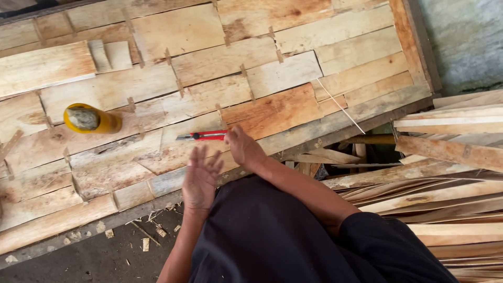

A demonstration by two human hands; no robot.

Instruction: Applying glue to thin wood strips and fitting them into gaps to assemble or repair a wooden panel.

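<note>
Right hand (243, 149) closes on the red cutter (201, 135) at 12 o'clock on the veneer desk (272, 78); left hand (200, 178) hovers open, empty.

Soft even daylight, faint shadows, no glare, left hand (200, 178) motion-blurred, edges slightly bowed

A counter (293, 112) of patched veneer sheets carries a red utility knife (201, 135), a yellow tape roll (91, 119) and a thin splinter (340, 106)

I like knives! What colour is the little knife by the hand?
Red, with a silver blade: the utility knife shows best in the head view.
</note>
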